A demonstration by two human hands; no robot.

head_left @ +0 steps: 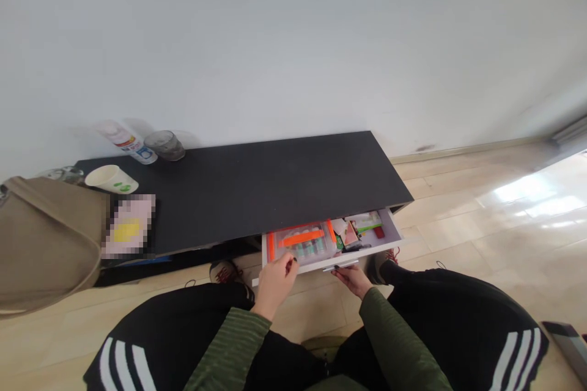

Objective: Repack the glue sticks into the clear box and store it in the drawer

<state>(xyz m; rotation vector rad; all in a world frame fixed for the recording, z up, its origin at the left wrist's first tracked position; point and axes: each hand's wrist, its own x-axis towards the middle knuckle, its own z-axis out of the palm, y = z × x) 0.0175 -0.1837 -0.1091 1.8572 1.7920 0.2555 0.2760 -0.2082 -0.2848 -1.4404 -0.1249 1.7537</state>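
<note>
I've got the drawer (391, 231) open, not yet closed. The box (302, 237) lies inside, just past the curled fingers of my left hand (276, 278); my right hand (356, 279) touches the handle (346, 264). I can't tell if either pinches anything.

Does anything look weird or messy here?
Yes. A dark smudge mars the wall, right of the cabinet. Beside the tan fabric, blocky squares hide something pink and yellow. The drawer looks jumbled on its right side.
</note>
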